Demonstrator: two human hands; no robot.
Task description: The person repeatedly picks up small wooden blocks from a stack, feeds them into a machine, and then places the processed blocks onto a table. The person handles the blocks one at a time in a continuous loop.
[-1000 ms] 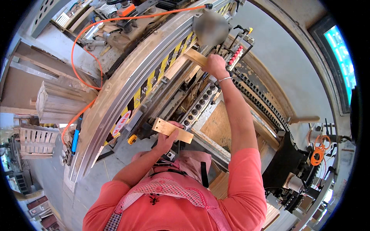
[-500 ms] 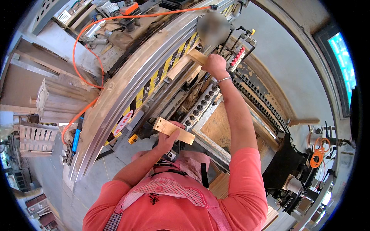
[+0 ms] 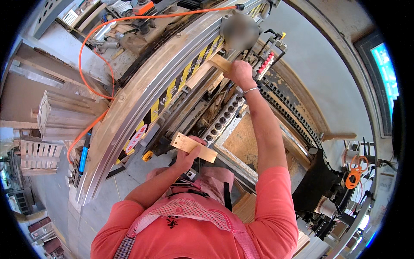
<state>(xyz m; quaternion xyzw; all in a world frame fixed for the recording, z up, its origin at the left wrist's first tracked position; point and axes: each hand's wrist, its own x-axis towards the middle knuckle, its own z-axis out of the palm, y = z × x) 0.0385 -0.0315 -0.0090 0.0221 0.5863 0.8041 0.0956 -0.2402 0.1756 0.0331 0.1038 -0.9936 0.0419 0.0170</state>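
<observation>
In front of my waist, my left hand (image 3: 188, 158) grips a short flat wooden board (image 3: 206, 154) across its middle. Small dark holes show at the board's left end. My right arm reaches forward into the machine, and my right hand (image 3: 239, 72) is closed on the near end of another wooden board (image 3: 220, 63). That board lies against the machine's rail, beside a yellow-and-black striped strip (image 3: 174, 90). A longer pale wooden piece (image 3: 199, 76) sits along the rail just left of it. The fingertips of my right hand are partly hidden.
A row of round black heads (image 3: 222, 120) runs below my right hand. Red knobs (image 3: 265, 63) stand to its right. An orange hose (image 3: 83, 71) loops over the workbench at left, near a blue-handled tool (image 3: 84, 159). A lit screen (image 3: 384, 69) hangs at far right.
Both hands keep their holds on the boards in nearly the same places. The view has shifted very slightly.
</observation>
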